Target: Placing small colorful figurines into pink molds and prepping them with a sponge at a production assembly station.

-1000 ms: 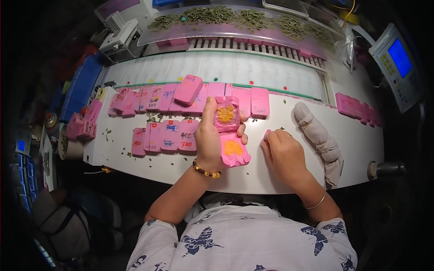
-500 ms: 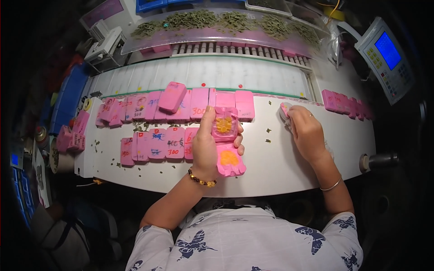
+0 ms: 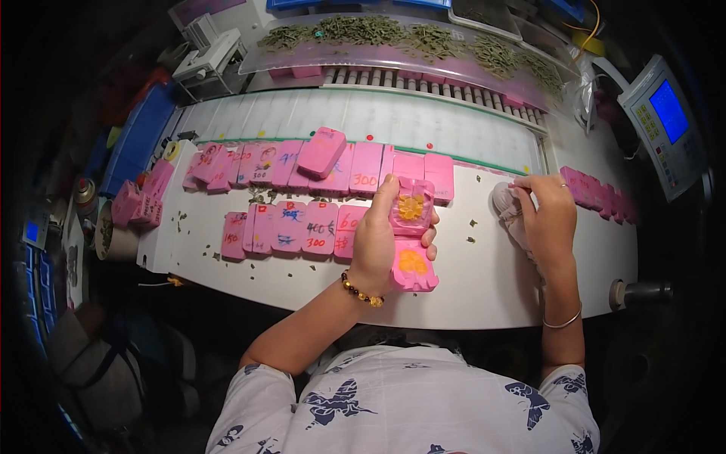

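My left hand (image 3: 376,242) grips an opened pink hinged case (image 3: 411,234) above the white table (image 3: 484,280). Both halves of the case show an orange-yellow patch inside. My right hand (image 3: 546,213) is off to the right, fingers pinched together on top of a pale cloth bundle (image 3: 505,206) lying on the table. What the fingertips hold is too small to tell. Left of the case lie two rows of flat pink cases (image 3: 291,227) with handwritten marks.
A white conveyor (image 3: 363,117) runs behind the rows, beyond it a clear tray of green leaf bits (image 3: 423,34). More pink cases (image 3: 597,193) lie far right and stacked at far left (image 3: 140,200). A control panel with a blue screen (image 3: 665,121) stands at right.
My right hand has moved from the table's front, close to the case, up and to the right onto the cloth bundle. My left hand keeps holding the opened case.
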Action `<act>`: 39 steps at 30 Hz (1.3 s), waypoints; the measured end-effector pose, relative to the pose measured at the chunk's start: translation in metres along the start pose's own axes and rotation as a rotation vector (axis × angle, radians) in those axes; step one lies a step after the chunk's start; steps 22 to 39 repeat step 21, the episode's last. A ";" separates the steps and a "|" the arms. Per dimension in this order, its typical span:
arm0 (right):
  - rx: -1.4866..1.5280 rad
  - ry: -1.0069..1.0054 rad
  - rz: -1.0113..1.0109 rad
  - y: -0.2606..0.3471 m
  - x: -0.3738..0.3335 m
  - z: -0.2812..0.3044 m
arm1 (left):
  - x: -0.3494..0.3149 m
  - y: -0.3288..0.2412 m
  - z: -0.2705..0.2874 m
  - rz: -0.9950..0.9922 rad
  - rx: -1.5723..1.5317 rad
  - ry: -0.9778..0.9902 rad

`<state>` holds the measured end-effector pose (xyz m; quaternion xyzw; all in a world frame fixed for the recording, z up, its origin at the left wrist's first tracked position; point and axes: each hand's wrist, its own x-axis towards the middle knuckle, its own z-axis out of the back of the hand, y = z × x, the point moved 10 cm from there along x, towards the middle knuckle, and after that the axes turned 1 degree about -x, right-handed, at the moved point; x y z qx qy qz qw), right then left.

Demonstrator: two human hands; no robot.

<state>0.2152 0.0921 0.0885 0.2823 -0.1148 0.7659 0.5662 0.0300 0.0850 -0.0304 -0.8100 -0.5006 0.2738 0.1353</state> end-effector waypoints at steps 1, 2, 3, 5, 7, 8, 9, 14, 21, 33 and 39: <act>-0.029 -0.032 0.033 0.005 0.002 0.010 | 0.000 0.000 0.000 0.002 -0.002 0.000; -0.031 -0.030 0.032 0.009 0.003 0.017 | 0.000 0.002 0.000 0.014 -0.006 0.006; 0.203 -0.010 -0.126 0.002 0.003 0.021 | 0.000 0.004 -0.001 0.028 -0.008 0.013; 0.442 0.014 -0.284 0.008 0.000 0.018 | 0.000 0.006 0.001 0.023 -0.006 -0.008; 0.963 -0.031 -0.415 0.017 -0.004 0.015 | 0.001 0.010 -0.001 0.022 -0.005 -0.017; 1.099 0.038 -0.433 0.024 -0.006 0.007 | 0.001 0.012 -0.002 0.019 -0.003 -0.019; 1.229 0.119 -0.469 0.031 -0.011 -0.004 | 0.001 0.013 -0.002 0.015 0.001 -0.025; 1.492 0.244 -0.532 0.064 -0.024 -0.040 | -0.003 0.017 -0.004 0.041 0.017 -0.042; 1.191 0.265 -0.350 0.071 -0.038 -0.054 | -0.004 0.019 0.002 0.032 0.010 -0.003; 1.191 0.265 -0.350 0.071 -0.038 -0.054 | -0.004 0.019 0.002 0.032 0.010 -0.003; 1.191 0.265 -0.350 0.071 -0.038 -0.054 | -0.004 0.019 0.002 0.032 0.010 -0.003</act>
